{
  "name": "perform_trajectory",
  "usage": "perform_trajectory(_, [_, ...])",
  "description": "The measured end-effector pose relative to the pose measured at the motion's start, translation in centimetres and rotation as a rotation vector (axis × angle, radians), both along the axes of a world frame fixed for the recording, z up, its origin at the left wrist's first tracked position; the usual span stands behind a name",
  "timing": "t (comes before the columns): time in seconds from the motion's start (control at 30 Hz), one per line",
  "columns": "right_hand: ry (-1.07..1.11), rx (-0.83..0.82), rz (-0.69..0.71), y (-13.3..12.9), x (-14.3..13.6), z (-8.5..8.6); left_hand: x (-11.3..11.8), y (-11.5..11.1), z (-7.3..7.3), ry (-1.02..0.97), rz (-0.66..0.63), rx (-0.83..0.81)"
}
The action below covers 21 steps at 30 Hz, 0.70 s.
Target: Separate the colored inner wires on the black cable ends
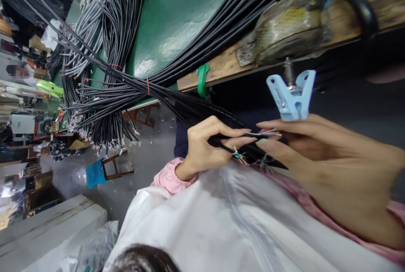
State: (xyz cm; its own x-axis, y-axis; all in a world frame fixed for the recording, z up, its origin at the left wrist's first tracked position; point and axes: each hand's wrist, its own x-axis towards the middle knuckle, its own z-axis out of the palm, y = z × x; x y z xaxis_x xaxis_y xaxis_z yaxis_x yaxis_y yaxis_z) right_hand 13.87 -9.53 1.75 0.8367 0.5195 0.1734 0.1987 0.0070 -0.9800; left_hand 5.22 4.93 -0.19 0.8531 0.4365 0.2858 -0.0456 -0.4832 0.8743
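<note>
My left hand is closed, with thumb and index finger pinching a black cable near its stripped end. Thin coloured wires stick out from that end toward my right hand. Its thumb and fingertips are closed on these wires. Below the fingers, more cable ends with bare coloured wires hang over my lap. A light blue plastic clip is just above my right hand, at the tip of a metal piece.
Bundles of black cables and grey cables lie on the green table. A tape-wrapped tool rests on the wooden board, where a green clamp grips the edge. A stool stands on the floor.
</note>
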Motion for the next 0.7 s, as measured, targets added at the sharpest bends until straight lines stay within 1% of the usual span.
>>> perform_trajectory(0.1, [0.085, -0.012, -0.015, 0.2, -0.2, -0.3, 0.1, -0.2, -0.2, 0.01, 0.033, -0.003])
perform_trajectory(0.2, [0.178, 0.014, -0.04, 0.3, -0.4, -0.5, 0.3, -0.5, -0.5, -0.01, 0.057, 0.005])
perform_trajectory(0.3, [0.237, 0.006, -0.087, 0.3, -0.5, -0.6, 0.4, -0.8, -0.6, -0.107, 0.075, 0.037])
perform_trajectory(0.4, [0.232, 0.01, -0.124, 0.4, -0.7, -0.8, 0.5, -1.0, -0.7, -0.164, 0.091, 0.049])
perform_trajectory(0.5, [0.158, 0.021, -0.167, 0.4, -0.7, -1.0, 0.6, -1.3, -0.7, -0.117, 0.129, 0.072])
perform_trajectory(0.6, [-0.028, -0.024, -0.181, 0.6, -0.6, -0.8, 0.6, -1.6, -0.8, -0.066, 0.187, 0.044])
perform_trajectory(0.7, [-0.198, -0.022, -0.193, 0.9, -0.4, -0.4, 0.6, -1.9, -0.6, -0.001, 0.22, -0.004])
